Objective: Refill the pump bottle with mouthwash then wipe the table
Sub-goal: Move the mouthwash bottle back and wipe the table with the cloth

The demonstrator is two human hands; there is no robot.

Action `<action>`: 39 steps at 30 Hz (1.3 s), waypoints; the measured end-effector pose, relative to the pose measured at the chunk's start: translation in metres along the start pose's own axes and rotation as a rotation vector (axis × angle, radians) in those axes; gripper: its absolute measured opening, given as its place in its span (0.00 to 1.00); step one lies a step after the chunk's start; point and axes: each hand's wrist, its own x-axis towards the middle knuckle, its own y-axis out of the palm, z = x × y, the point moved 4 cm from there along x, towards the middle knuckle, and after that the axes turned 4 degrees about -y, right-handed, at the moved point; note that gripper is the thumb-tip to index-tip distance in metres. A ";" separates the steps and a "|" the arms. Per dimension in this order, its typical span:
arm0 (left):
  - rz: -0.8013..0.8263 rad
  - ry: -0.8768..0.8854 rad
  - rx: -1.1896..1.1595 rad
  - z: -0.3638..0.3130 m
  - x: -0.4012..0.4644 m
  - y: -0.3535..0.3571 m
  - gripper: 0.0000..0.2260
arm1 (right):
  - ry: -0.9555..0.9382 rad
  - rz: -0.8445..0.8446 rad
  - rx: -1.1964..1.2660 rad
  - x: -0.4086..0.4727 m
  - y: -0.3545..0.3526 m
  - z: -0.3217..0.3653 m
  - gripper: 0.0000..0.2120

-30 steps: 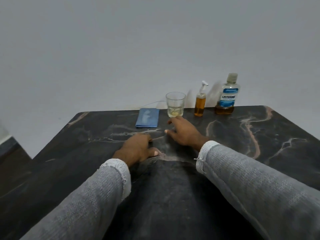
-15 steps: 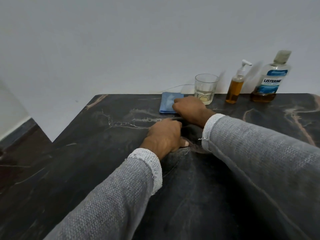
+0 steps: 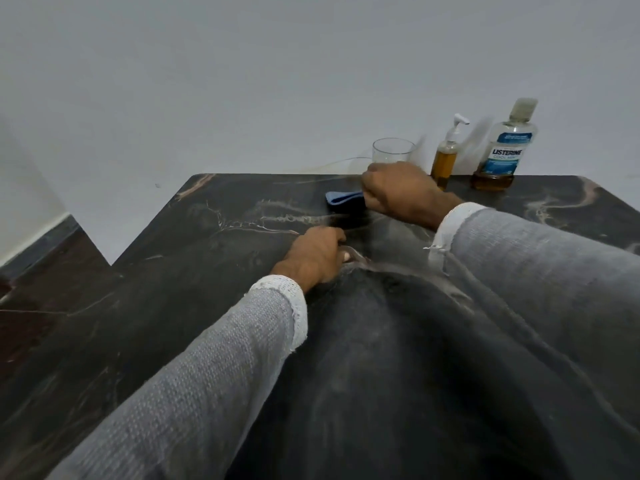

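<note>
A folded blue cloth (image 3: 341, 197) lies at the back of the dark marble table (image 3: 194, 271), and my right hand (image 3: 401, 192) grips its right end; most of the cloth is hidden under the hand. My left hand (image 3: 317, 256) rests on the table nearer to me, fingers curled down on the surface and holding nothing. At the back right stand the small pump bottle (image 3: 446, 155) with amber liquid and the Listerine mouthwash bottle (image 3: 504, 147), capped, with a little amber liquid at the bottom.
A clear drinking glass (image 3: 393, 151) stands behind my right hand, against the white wall. The table's left edge drops to a dark floor (image 3: 41, 271). A thin white cord runs along the wall behind the table.
My right hand went from the table in front of the glass to the blue cloth and took hold of it. The left hand stayed put. The view swung left.
</note>
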 end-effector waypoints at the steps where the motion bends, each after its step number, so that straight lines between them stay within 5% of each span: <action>1: -0.016 0.012 -0.025 0.000 -0.009 -0.001 0.15 | -0.004 -0.002 0.007 -0.015 -0.008 -0.002 0.09; 14: -0.095 0.165 -0.042 -0.071 -0.148 0.037 0.17 | 0.159 -0.067 0.109 -0.247 -0.071 -0.006 0.06; 19: -0.044 0.192 0.010 -0.086 -0.165 0.054 0.17 | 0.200 0.190 0.166 -0.307 -0.049 0.016 0.04; 27: -0.003 0.182 0.046 -0.089 -0.165 0.048 0.19 | 0.424 -0.016 0.345 -0.293 -0.027 0.018 0.20; 32: 0.064 0.159 0.153 -0.095 -0.157 0.041 0.18 | 0.357 0.225 0.289 -0.261 0.015 0.044 0.29; 39: 0.146 0.181 0.256 -0.103 -0.140 0.026 0.14 | 0.405 0.210 0.325 -0.260 0.040 0.029 0.27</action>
